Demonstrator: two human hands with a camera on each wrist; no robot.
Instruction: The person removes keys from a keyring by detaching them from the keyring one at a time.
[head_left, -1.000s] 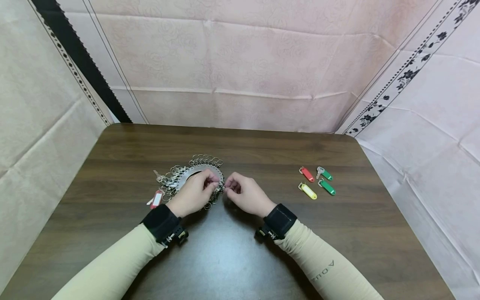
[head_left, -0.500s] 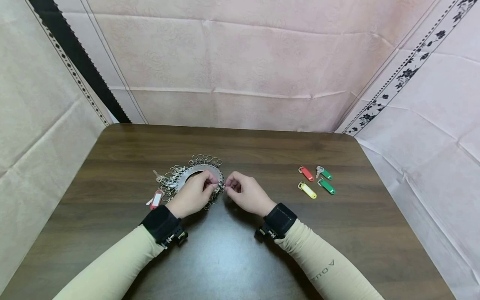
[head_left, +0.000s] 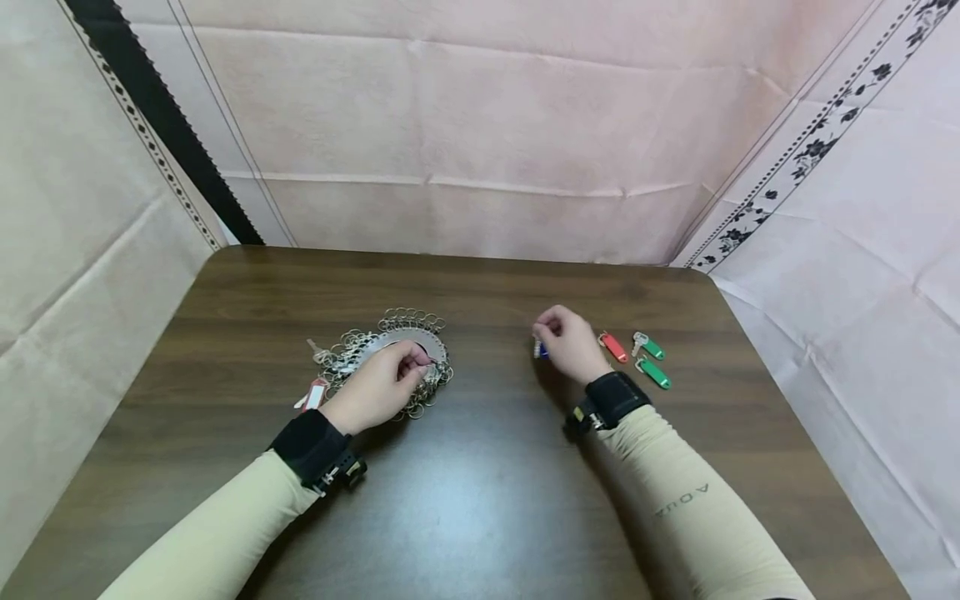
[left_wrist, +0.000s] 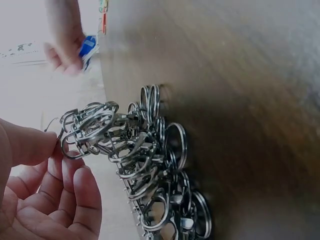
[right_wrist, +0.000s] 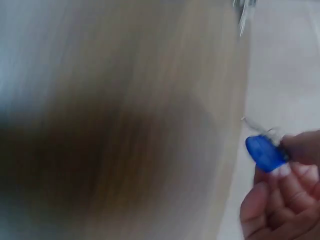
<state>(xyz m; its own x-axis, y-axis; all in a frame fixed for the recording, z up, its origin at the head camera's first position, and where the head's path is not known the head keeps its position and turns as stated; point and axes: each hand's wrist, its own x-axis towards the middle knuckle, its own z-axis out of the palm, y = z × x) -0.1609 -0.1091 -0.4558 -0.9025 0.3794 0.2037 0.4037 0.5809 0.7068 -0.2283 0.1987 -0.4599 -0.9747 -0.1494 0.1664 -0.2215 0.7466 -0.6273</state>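
Observation:
A round grey metal key holder [head_left: 431,337], fringed with many small split rings [left_wrist: 142,155], lies left of centre on the table. My left hand [head_left: 378,383] is over its near side, thumb and fingers pinching one of the split rings and lifting it at the edge. A red key tag [head_left: 314,395] with a white label and a key hang out at its lower left. To the right, my right hand [head_left: 573,346] is raised above the table and pinches a blue key tag [right_wrist: 265,152] with a key, partly hidden by the fingers.
Beside the right hand lie a red key tag [head_left: 613,347] and two green key tags [head_left: 654,373], one with a key showing. The brown wooden table [head_left: 465,500] has its far edge against a pale patterned cloth [head_left: 525,150].
The right hand has left the key holder and moved right and away, now carrying a blue key tag. It covers the yellow tag's former spot. The left hand has shifted slightly down-left.

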